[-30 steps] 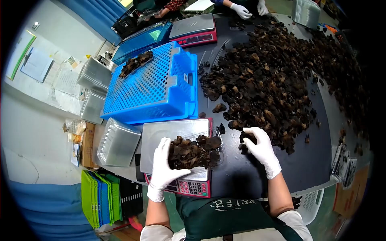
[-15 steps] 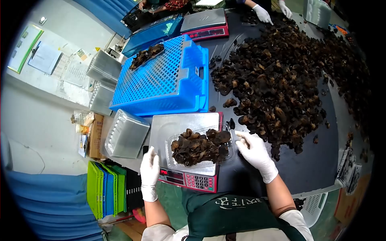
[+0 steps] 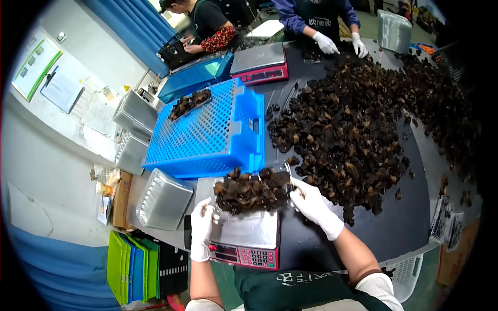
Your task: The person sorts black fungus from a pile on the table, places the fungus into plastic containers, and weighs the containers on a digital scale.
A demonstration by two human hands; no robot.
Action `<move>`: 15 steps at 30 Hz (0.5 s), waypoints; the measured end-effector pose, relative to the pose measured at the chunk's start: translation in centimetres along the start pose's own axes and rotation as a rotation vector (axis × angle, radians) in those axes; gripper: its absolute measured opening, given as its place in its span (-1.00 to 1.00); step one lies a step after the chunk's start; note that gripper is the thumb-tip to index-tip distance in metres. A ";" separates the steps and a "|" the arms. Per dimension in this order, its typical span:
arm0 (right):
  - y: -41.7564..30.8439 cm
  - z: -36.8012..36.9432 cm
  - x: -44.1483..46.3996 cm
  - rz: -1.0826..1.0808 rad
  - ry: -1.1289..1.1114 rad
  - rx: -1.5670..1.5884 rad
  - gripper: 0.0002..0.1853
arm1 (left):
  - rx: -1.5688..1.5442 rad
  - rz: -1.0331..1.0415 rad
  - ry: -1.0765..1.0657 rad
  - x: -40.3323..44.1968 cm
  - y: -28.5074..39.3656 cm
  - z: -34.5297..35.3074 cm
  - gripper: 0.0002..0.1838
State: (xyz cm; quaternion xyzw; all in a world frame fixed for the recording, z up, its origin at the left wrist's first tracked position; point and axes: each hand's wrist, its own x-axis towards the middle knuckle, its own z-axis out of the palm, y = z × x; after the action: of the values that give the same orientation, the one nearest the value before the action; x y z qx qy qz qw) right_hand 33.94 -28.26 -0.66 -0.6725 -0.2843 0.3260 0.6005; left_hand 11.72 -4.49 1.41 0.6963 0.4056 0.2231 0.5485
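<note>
A clear plastic tray (image 3: 287, 174) heaped with dark wood ear mushrooms (image 3: 251, 193) is held up over the scale (image 3: 249, 233), its far side raised. At the tray's right edge, my gloved right hand (image 3: 315, 207) pinches the rim between thumb and fingers. On the opposite side my gloved left hand (image 3: 202, 228) closes its fingers on the tray's left edge. Beneath, the scale's bare metal plate shows, with a red keypad front facing me. To the right spreads a large pile of loose wood ear mushrooms (image 3: 342, 140).
A blue crate (image 3: 197, 135) stands upside down beyond the scale, bearing another filled tray (image 3: 190, 103). Stacked clear trays (image 3: 165, 199) stand at the left. A second scale (image 3: 259, 65) sits farther back. Across the table a co-worker's gloved hands (image 3: 337, 45) touch the pile; another person stands behind.
The tray of wood ear mushrooms has been lifted from the scale plate. Both hands have closed on its edges, having been apart from it or beside it. The camera view has tilted upward.
</note>
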 end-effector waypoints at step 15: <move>-2.9 5.2 19.9 0.006 -0.003 0.556 -0.34 | 0.063 0.278 0.296 16.4 0.4 -5.0 -0.60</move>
State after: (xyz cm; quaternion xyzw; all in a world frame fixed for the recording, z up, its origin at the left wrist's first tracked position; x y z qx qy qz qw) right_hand 42.37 -9.30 -0.01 -0.4821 -0.1830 0.3942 0.7607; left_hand 17.43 11.67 1.13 0.7220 0.3888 0.3836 0.4247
